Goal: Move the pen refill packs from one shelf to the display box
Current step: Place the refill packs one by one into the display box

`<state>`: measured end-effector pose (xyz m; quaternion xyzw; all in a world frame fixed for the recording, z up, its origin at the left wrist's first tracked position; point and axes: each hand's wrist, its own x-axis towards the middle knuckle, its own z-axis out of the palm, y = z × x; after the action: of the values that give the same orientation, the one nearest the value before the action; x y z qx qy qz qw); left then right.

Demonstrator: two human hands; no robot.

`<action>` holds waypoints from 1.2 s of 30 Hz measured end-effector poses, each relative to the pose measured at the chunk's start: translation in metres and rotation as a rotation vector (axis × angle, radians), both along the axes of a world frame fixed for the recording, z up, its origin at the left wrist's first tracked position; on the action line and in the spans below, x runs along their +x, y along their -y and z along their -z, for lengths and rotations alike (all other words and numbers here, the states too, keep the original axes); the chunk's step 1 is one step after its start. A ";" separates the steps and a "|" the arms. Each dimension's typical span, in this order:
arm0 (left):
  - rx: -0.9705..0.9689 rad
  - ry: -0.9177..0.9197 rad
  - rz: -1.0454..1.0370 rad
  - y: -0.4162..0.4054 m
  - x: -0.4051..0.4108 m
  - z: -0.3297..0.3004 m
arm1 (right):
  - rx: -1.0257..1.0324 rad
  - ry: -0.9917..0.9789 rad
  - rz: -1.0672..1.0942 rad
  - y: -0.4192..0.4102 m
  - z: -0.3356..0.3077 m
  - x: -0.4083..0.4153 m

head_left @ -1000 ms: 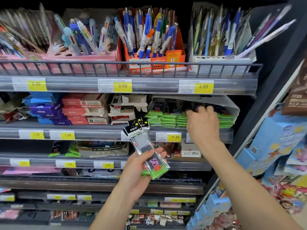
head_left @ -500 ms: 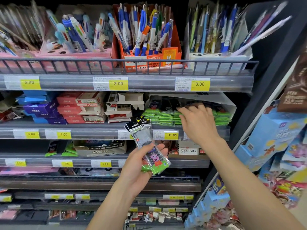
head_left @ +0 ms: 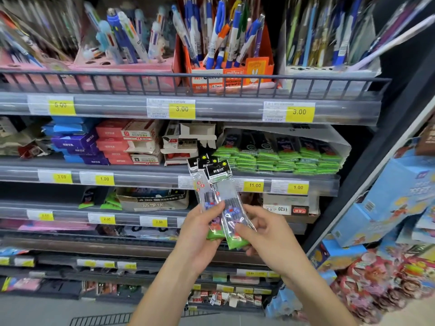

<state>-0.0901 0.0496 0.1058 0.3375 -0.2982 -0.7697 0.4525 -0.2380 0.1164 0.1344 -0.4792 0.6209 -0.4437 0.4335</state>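
Observation:
Several clear pen refill packs (head_left: 217, 196) with black headers and green bottoms stand fanned in front of the middle shelf. My left hand (head_left: 200, 234) grips their lower ends. My right hand (head_left: 263, 234) pinches the rightmost pack at its green bottom. Behind them, on the second shelf, a white display box (head_left: 339, 142) lies on its side, filled with stacked green refill packs (head_left: 277, 158).
Pen holders with several pens crowd the top shelf behind a wire rail (head_left: 188, 78). Red, blue and white small boxes (head_left: 117, 142) sit left of the display box. A cardboard box (head_left: 153, 198) lies one shelf lower. Blue boxes (head_left: 388, 196) hang at the right.
My right hand has left the display box, come down to the packs in my left hand and taken hold of the rightmost one. The held packs now fan wider.

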 end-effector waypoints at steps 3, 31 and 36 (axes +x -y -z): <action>0.010 -0.017 -0.031 -0.002 -0.002 0.003 | -0.032 0.154 0.035 -0.009 -0.006 -0.005; 0.191 -0.135 0.067 -0.008 -0.018 -0.002 | -0.383 -0.471 0.561 0.073 -0.023 -0.100; 0.173 -0.133 0.125 -0.014 -0.023 -0.009 | -0.443 -0.816 0.518 0.088 -0.021 -0.110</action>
<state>-0.1127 0.0640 0.1150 0.3041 -0.2203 -0.8400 0.3916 -0.3485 0.0287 0.1551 -0.5241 0.7285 -0.4342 -0.0787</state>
